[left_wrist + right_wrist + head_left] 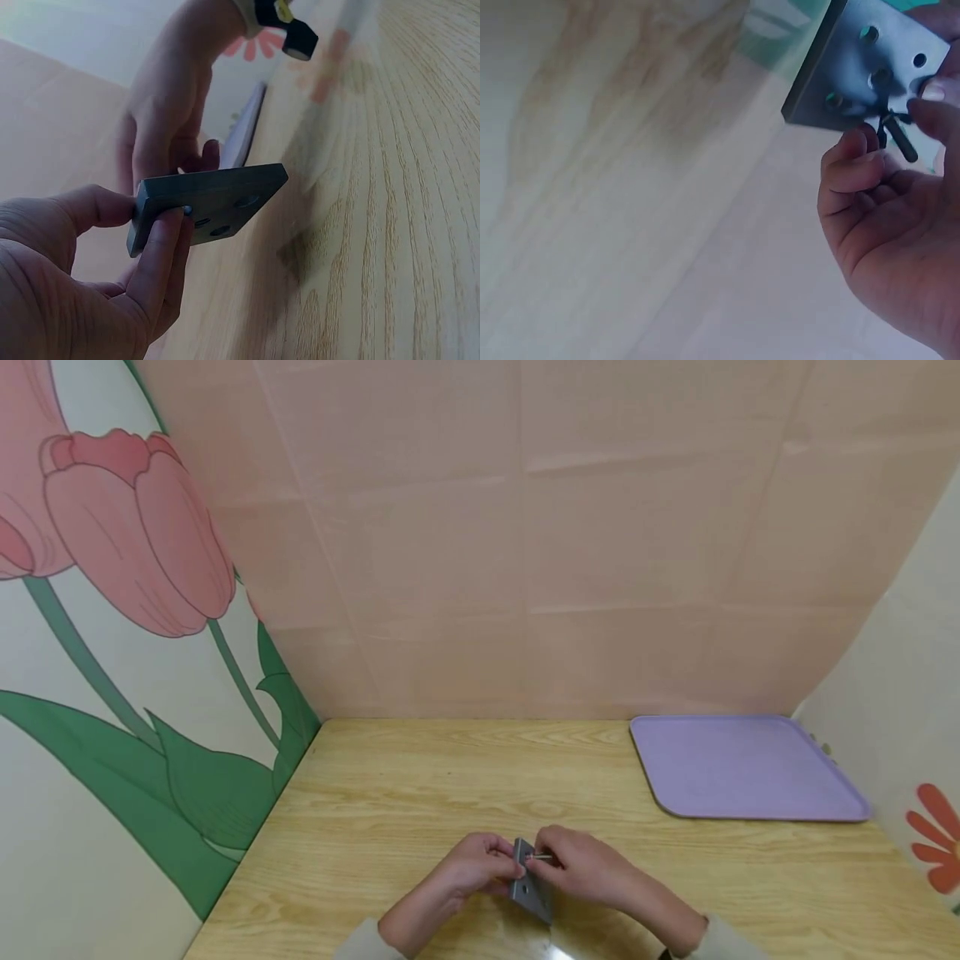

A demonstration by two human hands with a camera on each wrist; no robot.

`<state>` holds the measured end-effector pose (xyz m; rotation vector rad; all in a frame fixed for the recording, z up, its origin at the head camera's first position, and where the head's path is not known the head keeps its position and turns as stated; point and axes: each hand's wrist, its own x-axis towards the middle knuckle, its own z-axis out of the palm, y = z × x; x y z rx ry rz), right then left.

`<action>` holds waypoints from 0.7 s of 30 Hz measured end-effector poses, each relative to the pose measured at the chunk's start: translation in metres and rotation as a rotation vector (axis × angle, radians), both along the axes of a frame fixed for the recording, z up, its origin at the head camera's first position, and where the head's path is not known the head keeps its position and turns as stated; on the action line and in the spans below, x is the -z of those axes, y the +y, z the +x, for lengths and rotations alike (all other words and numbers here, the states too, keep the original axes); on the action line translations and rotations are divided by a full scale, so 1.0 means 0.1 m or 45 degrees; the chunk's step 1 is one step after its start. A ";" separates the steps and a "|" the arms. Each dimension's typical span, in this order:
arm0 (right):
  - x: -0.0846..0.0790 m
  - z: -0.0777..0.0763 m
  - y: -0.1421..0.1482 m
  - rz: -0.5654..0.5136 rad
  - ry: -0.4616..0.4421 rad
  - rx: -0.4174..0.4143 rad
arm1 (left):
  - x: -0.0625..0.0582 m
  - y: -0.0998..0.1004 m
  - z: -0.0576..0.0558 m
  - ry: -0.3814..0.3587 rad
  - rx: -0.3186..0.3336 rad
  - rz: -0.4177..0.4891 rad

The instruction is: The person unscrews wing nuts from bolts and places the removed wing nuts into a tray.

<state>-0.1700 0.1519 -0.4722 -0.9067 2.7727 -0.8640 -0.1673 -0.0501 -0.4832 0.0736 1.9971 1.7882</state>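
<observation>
A grey, flat plate with several round holes (531, 893) is held up on edge above the table. My left hand (476, 864) grips one end of it between thumb and fingers. On the far face, in the left wrist view, a small rounded tip (187, 211) shows at a hole beside the left fingertips. My right hand (900, 232) is at the opposite face, its fingertips pinching a small dark pin-like piece with thin wing-like arms (900, 139). That piece meets the plate (855, 67) near one hole; its exact kind is unclear.
A purple tray (742, 768) lies at the back right of the wood-grain table (420, 777). A pinkish sheet (525, 543) forms the back wall. Flower-printed panels (135, 543) stand at the sides. A dark wrist strap with a camera (296, 37) sits on the right wrist.
</observation>
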 end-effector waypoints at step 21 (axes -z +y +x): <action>0.00 -0.01 0.03 0.355 0.879 -0.199 | -0.01 0.00 0.00 0.010 -0.003 -0.036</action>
